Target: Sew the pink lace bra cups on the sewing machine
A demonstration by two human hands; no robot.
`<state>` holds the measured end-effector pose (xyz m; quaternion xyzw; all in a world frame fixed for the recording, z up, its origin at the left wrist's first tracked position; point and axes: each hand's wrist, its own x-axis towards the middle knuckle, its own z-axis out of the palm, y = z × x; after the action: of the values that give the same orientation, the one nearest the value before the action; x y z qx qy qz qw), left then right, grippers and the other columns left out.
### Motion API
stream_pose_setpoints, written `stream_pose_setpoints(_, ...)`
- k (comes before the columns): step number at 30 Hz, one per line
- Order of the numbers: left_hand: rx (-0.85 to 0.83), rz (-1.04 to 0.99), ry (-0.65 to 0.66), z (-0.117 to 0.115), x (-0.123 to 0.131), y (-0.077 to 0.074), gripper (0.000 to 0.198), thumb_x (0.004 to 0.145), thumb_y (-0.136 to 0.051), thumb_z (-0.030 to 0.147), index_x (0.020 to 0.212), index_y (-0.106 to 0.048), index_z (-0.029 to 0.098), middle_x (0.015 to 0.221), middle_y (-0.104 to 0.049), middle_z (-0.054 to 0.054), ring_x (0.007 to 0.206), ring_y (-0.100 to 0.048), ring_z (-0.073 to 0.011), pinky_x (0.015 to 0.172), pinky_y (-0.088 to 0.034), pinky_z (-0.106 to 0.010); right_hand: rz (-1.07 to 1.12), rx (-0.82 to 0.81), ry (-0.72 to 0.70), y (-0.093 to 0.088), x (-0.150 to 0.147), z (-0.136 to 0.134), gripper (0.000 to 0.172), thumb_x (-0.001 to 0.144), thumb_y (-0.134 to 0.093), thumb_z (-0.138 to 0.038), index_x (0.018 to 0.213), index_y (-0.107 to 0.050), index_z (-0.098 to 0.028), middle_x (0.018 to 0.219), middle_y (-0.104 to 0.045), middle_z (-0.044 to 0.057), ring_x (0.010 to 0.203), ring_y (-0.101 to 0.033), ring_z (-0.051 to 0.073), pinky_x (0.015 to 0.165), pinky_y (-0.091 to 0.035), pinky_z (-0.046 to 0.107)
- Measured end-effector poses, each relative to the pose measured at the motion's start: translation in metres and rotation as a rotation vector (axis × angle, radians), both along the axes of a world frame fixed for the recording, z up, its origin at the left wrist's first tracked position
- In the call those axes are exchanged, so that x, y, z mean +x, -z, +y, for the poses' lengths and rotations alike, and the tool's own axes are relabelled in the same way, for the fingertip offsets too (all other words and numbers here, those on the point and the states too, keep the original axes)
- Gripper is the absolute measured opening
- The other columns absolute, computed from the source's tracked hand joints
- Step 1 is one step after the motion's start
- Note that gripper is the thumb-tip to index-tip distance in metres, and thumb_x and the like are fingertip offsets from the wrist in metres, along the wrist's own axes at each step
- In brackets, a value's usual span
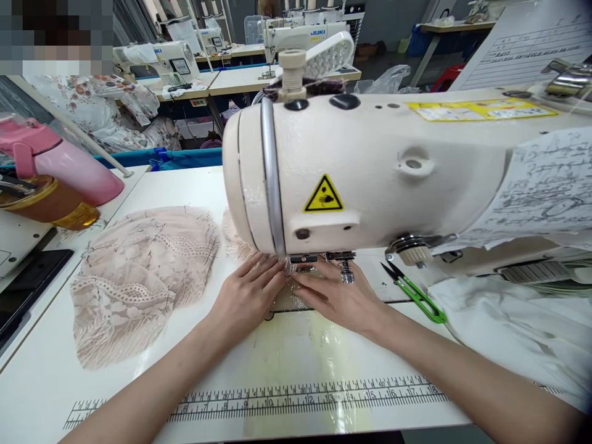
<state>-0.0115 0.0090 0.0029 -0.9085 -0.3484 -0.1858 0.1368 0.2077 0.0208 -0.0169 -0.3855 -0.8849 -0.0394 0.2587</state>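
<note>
A white sewing machine (361,160) stands over the table, its head hiding the needle area. My left hand (250,291) lies palm down just left of the presser foot area, fingers stretched out on pale pink lace fabric (238,239). Opposite it, my right hand (340,296) rests flat beneath the machine head, fingers extended towards the left fingertips. Part of the right fingers is hidden by the machine. How much lace lies under the fingertips cannot be made out. Another pale pink lace piece (143,280) with fringed edges is spread on the table to the left.
Green-handled thread snips (419,297) lie right of my right hand, beside white cloth (513,333). A ruler strip (277,399) runs along the front edge. A pink bottle (69,157), an amber cup (50,202) and a dark phone (32,293) are left. A person (106,111) sits beyond.
</note>
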Motion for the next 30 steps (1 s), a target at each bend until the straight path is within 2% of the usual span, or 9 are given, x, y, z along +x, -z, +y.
stream_pose_setpoints(4,-0.003,-0.001,-0.020,0.0020,-0.0012,0.0035,0.023,0.093,-0.046,0.010,0.108,-0.064,0.010,0.118,-0.068,-0.011,0.106,-0.067,-0.0227,0.100,-0.051,-0.044,-0.046,0.029,0.023,0.0013,-0.0009,-0.0008,0.031,0.096,-0.047,-0.043,0.118,-0.065,-0.030,0.107,-0.071,0.001,0.086,-0.063,0.019,0.063,-0.040,0.031)
stream_pose_setpoints(9,-0.009,0.015,-0.046,0.0017,-0.0010,0.0040,0.025,0.094,-0.045,0.012,0.111,-0.063,0.009,0.119,-0.068,-0.012,0.105,-0.068,-0.0229,0.100,-0.051,-0.044,-0.129,0.019,0.048,-0.0001,-0.0019,-0.0010,0.034,0.096,-0.047,-0.039,0.126,-0.061,-0.030,0.112,-0.069,0.006,0.093,-0.062,0.021,0.071,-0.043,0.031)
stream_pose_setpoints(19,0.000,0.025,-0.091,-0.0012,0.0059,0.0033,0.029,0.093,-0.047,0.019,0.114,-0.063,0.009,0.121,-0.067,-0.013,0.106,-0.067,-0.0249,0.101,-0.049,-0.047,-0.174,0.032,0.077,0.0016,-0.0015,0.0006,0.038,0.095,-0.049,-0.038,0.132,-0.055,-0.031,0.111,-0.070,0.005,0.095,-0.062,0.023,0.072,-0.050,0.035)
stream_pose_setpoints(30,0.040,0.051,-0.102,-0.0019,0.0065,0.0038,0.032,0.093,-0.047,0.021,0.117,-0.063,0.008,0.122,-0.066,-0.014,0.107,-0.066,-0.0263,0.100,-0.049,-0.047,-0.105,0.062,0.043,-0.0027,-0.0063,-0.0003,0.030,0.095,-0.051,-0.035,0.120,-0.064,-0.026,0.112,-0.070,0.005,0.090,-0.064,0.020,0.092,-0.044,0.039)
